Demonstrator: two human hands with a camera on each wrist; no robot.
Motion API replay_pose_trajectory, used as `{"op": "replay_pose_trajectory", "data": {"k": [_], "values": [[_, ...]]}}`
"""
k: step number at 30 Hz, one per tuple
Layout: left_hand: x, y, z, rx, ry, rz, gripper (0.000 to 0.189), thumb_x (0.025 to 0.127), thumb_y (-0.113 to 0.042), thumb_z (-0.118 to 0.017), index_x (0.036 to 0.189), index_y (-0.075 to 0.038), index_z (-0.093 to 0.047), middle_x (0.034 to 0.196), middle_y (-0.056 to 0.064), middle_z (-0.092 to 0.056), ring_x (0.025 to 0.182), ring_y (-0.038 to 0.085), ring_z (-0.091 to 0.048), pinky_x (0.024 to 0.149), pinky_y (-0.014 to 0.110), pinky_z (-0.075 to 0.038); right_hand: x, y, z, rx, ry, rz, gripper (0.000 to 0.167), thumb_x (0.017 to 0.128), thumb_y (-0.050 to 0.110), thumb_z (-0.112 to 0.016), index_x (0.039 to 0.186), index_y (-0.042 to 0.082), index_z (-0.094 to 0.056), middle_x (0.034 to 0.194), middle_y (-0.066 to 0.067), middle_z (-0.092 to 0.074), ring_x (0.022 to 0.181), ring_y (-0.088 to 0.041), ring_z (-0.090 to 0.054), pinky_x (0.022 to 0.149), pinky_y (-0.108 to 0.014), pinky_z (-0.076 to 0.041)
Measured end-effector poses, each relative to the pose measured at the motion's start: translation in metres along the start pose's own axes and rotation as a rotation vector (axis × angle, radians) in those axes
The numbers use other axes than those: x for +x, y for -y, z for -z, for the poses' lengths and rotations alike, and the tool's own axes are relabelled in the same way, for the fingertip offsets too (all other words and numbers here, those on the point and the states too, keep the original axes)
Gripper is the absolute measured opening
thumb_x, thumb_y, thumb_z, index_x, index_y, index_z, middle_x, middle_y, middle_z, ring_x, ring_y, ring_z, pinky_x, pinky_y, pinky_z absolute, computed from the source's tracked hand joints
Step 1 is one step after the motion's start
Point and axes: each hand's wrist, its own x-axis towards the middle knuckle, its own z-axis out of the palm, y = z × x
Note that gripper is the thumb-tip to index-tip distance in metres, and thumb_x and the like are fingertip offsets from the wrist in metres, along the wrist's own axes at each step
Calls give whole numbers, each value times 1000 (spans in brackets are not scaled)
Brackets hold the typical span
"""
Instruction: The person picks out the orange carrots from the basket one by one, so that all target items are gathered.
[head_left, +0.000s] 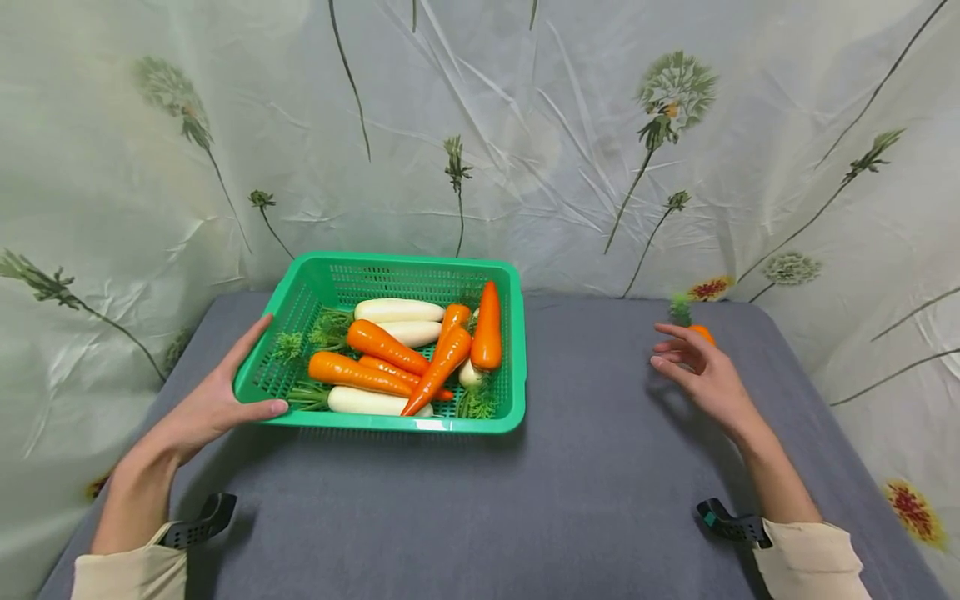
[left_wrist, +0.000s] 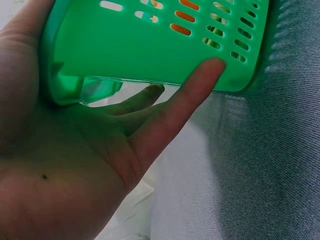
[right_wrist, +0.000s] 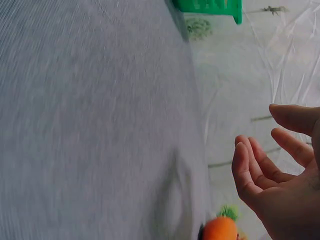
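Observation:
A green plastic basket (head_left: 517,350) holds several orange carrots (head_left: 360,372) and white radishes (head_left: 397,311) with green tops. My left hand (head_left: 221,396) holds the basket's near left corner, its thumb on the front rim and index fingertip at the left rim. Seen from the left wrist, the other fingers (left_wrist: 175,120) reach along the outside wall. My right hand (head_left: 701,379), loosely bent and holding nothing, hovers over the right part of the table. Just behind it is another carrot (head_left: 702,334) with a green top, partly hidden by the hand.
A grey cloth (head_left: 480,517) covers the table. Behind and at both sides hangs a pale, wrinkled sheet (head_left: 510,125) printed with dandelions. The basket stands left of centre, near the table's back edge.

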Motion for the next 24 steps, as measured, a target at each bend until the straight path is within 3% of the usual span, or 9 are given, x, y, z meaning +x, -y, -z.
{"op": "replay_pose_trajectory", "data": {"k": [7, 11, 24], "values": [[-1, 1, -1, -27, 2, -8, 115, 92, -12, -77, 166, -46, 5, 163, 29, -19, 101, 2, -58, 82, 14, -46, 7, 15, -14, 97, 6, 89, 50, 101, 13, -68, 149, 6, -54, 114, 14, -67, 100, 8, -63, 85, -11, -53], [-1, 2, -1, -16, -5, -7, 115, 92, -12, -77, 166, -46, 5, 164, 28, -18, 100, 2, -56, 82, 15, -46, 11, 28, -22, 127, 20, 107, 48, 101, 13, -68, 147, 5, -55, 113, 16, -67, 101, 6, -64, 86, -11, -53], [-1, 2, 0, -19, -1, -4, 114, 92, -12, -76, 165, -46, 4, 165, 27, -15, 104, 0, -54, 83, 13, -45, 17, 54, -48, 173, 105, 149, 44, 102, 12, -67, 145, 8, -57, 119, -5, -66, 102, -1, -66, 86, -18, -56]]}}
